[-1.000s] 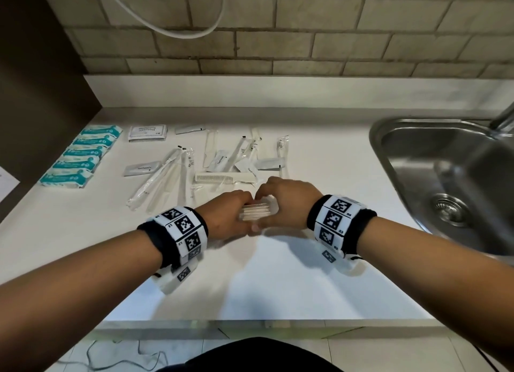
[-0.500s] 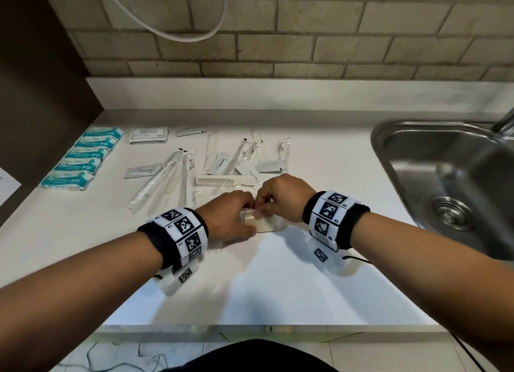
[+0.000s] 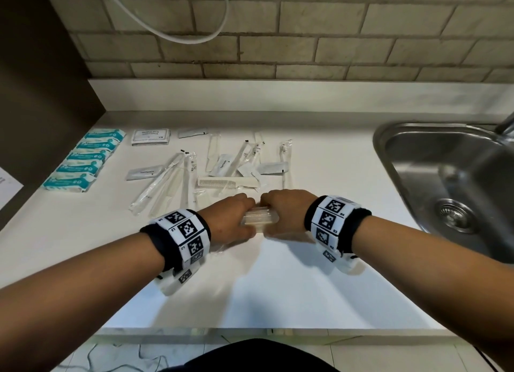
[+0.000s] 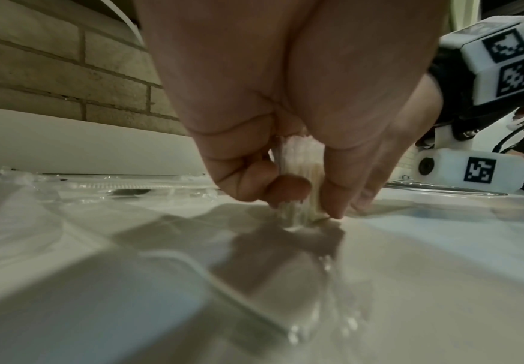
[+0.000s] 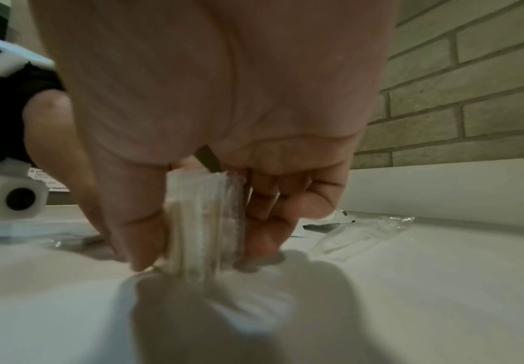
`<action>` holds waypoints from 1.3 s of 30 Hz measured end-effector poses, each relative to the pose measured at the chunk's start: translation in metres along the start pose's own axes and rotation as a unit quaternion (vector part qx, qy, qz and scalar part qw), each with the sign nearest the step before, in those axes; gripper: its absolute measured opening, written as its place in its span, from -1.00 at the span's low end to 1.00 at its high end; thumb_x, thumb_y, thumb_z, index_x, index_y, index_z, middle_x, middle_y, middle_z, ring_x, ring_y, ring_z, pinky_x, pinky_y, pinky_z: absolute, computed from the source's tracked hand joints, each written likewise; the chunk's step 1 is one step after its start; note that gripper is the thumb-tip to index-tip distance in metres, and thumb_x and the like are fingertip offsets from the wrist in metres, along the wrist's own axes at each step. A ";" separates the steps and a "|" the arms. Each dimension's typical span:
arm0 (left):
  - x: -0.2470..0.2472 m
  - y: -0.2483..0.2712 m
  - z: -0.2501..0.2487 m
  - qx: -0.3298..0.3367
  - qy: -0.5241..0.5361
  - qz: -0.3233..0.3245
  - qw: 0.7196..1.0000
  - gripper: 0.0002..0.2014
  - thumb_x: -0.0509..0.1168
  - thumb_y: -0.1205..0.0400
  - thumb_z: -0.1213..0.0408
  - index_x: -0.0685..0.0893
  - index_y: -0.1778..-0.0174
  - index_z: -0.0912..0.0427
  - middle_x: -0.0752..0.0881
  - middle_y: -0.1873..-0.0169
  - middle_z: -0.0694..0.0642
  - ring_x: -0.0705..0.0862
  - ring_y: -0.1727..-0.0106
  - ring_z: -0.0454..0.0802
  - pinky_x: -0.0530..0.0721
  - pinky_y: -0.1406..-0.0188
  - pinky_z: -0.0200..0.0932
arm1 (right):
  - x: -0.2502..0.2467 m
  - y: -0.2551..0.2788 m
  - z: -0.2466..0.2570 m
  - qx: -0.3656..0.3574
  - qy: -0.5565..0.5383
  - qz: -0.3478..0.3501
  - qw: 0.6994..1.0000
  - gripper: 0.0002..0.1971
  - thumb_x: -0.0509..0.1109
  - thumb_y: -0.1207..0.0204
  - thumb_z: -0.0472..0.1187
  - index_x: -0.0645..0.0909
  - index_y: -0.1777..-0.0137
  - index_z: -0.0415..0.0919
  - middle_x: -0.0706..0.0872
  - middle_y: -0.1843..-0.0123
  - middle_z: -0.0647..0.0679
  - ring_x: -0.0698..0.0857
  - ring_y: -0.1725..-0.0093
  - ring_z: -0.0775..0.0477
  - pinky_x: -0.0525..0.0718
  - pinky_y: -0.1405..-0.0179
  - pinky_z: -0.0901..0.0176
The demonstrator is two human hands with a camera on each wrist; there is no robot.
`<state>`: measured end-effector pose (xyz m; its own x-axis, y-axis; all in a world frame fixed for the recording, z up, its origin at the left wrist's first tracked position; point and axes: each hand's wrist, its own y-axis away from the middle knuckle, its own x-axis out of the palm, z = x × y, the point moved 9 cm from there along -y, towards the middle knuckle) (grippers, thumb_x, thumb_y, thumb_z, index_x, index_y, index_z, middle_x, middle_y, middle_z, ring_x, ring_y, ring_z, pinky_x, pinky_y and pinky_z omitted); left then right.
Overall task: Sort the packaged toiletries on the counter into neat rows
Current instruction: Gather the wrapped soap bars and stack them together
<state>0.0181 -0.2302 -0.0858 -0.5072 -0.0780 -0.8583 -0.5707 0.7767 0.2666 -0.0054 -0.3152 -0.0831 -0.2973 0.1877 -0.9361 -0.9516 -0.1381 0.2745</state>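
Both forearms reach forward over the near part of the white bench (image 3: 278, 288) and meet at its middle, backs of the hands up, knuckles almost touching. The left hand (image 3: 230, 218) and the right hand (image 3: 286, 207) each hold one end of a small clear packet of thin pale sticks (image 3: 260, 218), which lies crosswise between them with its lower edge on the bench surface. In the left wrist view the thumb and curled fingers (image 4: 245, 172) pinch the packet's end from either side, fingertips down on the bench. The right wrist view shows the same from the other end: thumb on one face, bent fingers (image 5: 273, 221) on the other, the packet upright on its edge. Both wrists wear black bands with white marker blocks.

Just beyond the hands lies a loose scatter of toiletries: a white comb (image 3: 222, 182), wrapped toothbrushes (image 3: 158, 185) and toothpaste sachets (image 3: 144, 172), some overlapping. Toward the back left corner a flat white sachet pack (image 3: 150, 136) lies squarely. Along the left edge five teal-and-white packets (image 3: 83, 160) form a tidy row running front to back. A steel sink (image 3: 445, 182) is set into the right end of the bench.
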 end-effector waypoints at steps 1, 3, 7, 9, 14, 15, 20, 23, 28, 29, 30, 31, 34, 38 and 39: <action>0.003 0.000 0.001 -0.002 -0.014 0.013 1.000 -0.74 0.37 -0.58 0.15 0.50 -0.11 0.13 0.49 0.01 0.05 0.55 0.09 0.01 0.46 0.15 -0.16 | 0.001 0.000 0.002 -0.003 0.004 0.007 1.000 -0.69 0.41 -0.36 0.06 0.53 -0.08 0.01 0.65 0.07 0.07 0.68 0.08 -0.07 0.61 0.14 0.14; 0.005 -0.001 0.002 -0.004 -0.027 0.029 0.999 -0.65 0.33 -0.61 0.12 0.46 -0.23 0.19 0.48 -0.07 0.11 0.53 0.08 0.03 0.45 0.12 -0.13 | 0.004 -0.001 0.005 -0.006 -0.005 0.026 1.000 -0.68 0.43 -0.41 0.03 0.55 -0.11 -0.05 0.62 0.10 0.05 0.64 0.14 -0.06 0.58 0.17 0.14; -0.002 -0.001 -0.001 0.001 -0.034 0.017 0.999 -0.64 0.33 -0.62 0.13 0.45 -0.25 0.19 0.43 -0.06 0.05 0.51 0.07 0.00 0.43 0.11 -0.17 | 0.001 -0.006 0.003 -0.005 -0.039 0.020 0.999 -0.61 0.49 -0.36 0.02 0.53 -0.13 -0.09 0.60 0.07 0.02 0.63 0.13 -0.08 0.60 0.14 0.12; -0.002 -0.001 -0.003 0.000 -0.037 0.020 0.999 -0.61 0.35 -0.60 0.13 0.44 -0.27 0.17 0.43 -0.06 0.04 0.51 0.06 -0.01 0.44 0.11 -0.18 | 0.003 -0.006 0.001 -0.005 -0.039 0.015 0.999 -0.56 0.50 -0.32 0.05 0.50 -0.14 -0.05 0.61 -0.01 0.00 0.67 0.06 -0.11 0.67 0.04 0.05; 0.008 -0.002 -0.003 -0.007 -0.046 0.030 0.998 -0.56 0.31 -0.62 0.15 0.38 -0.37 0.19 0.47 -0.16 0.14 0.51 0.06 0.01 0.46 0.09 -0.13 | 0.013 -0.007 0.003 0.001 -0.039 0.026 0.999 -0.54 0.48 -0.37 -0.03 0.46 -0.23 -0.09 0.58 -0.10 -0.07 0.67 0.01 -0.15 0.65 0.01 0.00; 0.009 -0.003 -0.002 -0.008 -0.046 0.028 0.998 -0.56 0.30 -0.62 0.16 0.38 -0.37 0.19 0.47 -0.17 0.15 0.51 0.07 0.01 0.45 0.09 -0.13 | 0.013 -0.007 0.003 0.000 -0.038 0.027 0.999 -0.55 0.48 -0.38 -0.04 0.46 -0.23 -0.09 0.58 -0.09 -0.06 0.67 0.03 -0.15 0.65 0.03 0.00; 0.012 0.000 -0.003 -0.011 -0.050 0.035 0.998 -0.56 0.28 -0.64 0.15 0.35 -0.39 0.20 0.44 -0.17 0.15 0.53 0.13 0.04 0.45 0.15 -0.12 | 0.016 -0.003 0.002 0.006 -0.024 0.020 0.999 -0.50 0.49 -0.34 0.05 0.42 -0.21 -0.07 0.52 -0.05 -0.02 0.67 0.09 -0.14 0.69 0.04 -0.07; 0.014 0.003 -0.004 -0.021 -0.059 0.044 0.997 -0.52 0.32 -0.60 0.14 0.32 -0.36 0.20 0.33 -0.11 0.08 0.53 0.23 0.04 0.44 0.22 -0.10 | 0.017 -0.001 0.002 0.016 -0.038 0.022 0.999 -0.52 0.46 -0.36 0.03 0.40 -0.19 -0.11 0.52 -0.08 -0.05 0.68 0.08 -0.19 0.69 0.01 -0.15; 0.009 0.004 -0.006 -0.011 -0.020 0.052 0.998 -0.55 0.27 -0.64 0.19 0.32 -0.39 0.24 0.37 -0.18 0.11 0.49 0.24 -0.03 0.41 0.23 -0.16 | 0.015 0.001 0.001 0.020 -0.069 0.039 0.997 -0.60 0.47 -0.38 0.00 0.37 -0.07 -0.07 0.53 -0.07 -0.03 0.67 0.09 -0.16 0.67 0.00 -0.12; 0.007 0.005 -0.006 -0.007 -0.007 0.050 0.999 -0.58 0.26 -0.65 0.22 0.33 -0.39 0.23 0.41 -0.13 0.07 0.48 0.26 -0.09 0.40 0.28 -0.19 | 0.014 0.002 0.002 0.019 -0.080 0.046 0.995 -0.63 0.48 -0.38 -0.01 0.37 -0.04 -0.05 0.56 -0.06 -0.03 0.68 0.09 -0.14 0.68 0.01 -0.10; 0.005 0.006 -0.004 -0.008 0.011 0.047 0.999 -0.61 0.26 -0.65 0.25 0.35 -0.37 0.20 0.45 -0.04 0.01 0.48 0.27 -0.16 0.40 0.34 -0.25 | 0.013 0.003 0.003 0.016 -0.092 0.052 0.994 -0.65 0.49 -0.40 -0.03 0.39 -0.03 -0.04 0.59 -0.05 -0.03 0.69 0.07 -0.13 0.68 0.00 -0.07; 0.002 0.007 -0.001 -0.010 0.030 0.040 0.999 -0.64 0.26 -0.65 0.26 0.36 -0.34 0.17 0.47 0.05 -0.04 0.50 0.26 -0.19 0.40 0.37 -0.29 | 0.009 0.003 0.004 0.010 -0.099 0.054 0.994 -0.68 0.48 -0.42 -0.06 0.41 -0.04 -0.04 0.63 -0.04 -0.04 0.69 0.04 -0.13 0.68 -0.02 -0.05; -0.015 0.011 0.006 -0.004 0.072 -0.004 0.997 -0.67 0.30 -0.63 0.25 0.38 -0.27 0.07 0.56 0.12 -0.06 0.56 0.21 -0.08 0.45 0.35 -0.28 | -0.009 0.003 0.005 -0.009 -0.108 0.036 0.994 -0.73 0.43 -0.48 -0.13 0.52 -0.15 -0.12 0.68 -0.05 -0.07 0.64 -0.02 -0.11 0.61 -0.04 0.05; -0.054 0.022 0.020 -0.004 0.140 -0.075 0.987 -0.57 0.42 -0.58 0.26 0.38 -0.28 0.02 0.51 0.09 -0.15 0.50 0.30 -0.15 0.44 0.38 -0.40 | -0.045 -0.004 0.009 -0.030 -0.168 -0.030 0.985 -0.62 0.56 -0.40 -0.11 0.57 -0.17 -0.15 0.60 0.04 0.01 0.55 0.13 0.00 0.47 0.22 0.22; -0.064 0.026 0.024 -0.007 0.164 -0.091 0.982 -0.56 0.44 -0.57 0.27 0.39 -0.27 0.02 0.53 0.10 -0.13 0.52 0.26 -0.14 0.48 0.31 -0.37 | -0.054 -0.007 0.009 -0.031 -0.200 -0.041 0.978 -0.63 0.59 -0.37 -0.12 0.58 -0.12 -0.14 0.61 0.07 0.00 0.54 0.17 0.01 0.48 0.24 0.22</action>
<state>0.0515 -0.1900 -0.0344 -0.5757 -0.4131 -0.7057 -0.6782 0.7233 0.1298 0.0170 -0.3152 -0.0326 -0.2391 0.5643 -0.7902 -0.9706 -0.1630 0.1773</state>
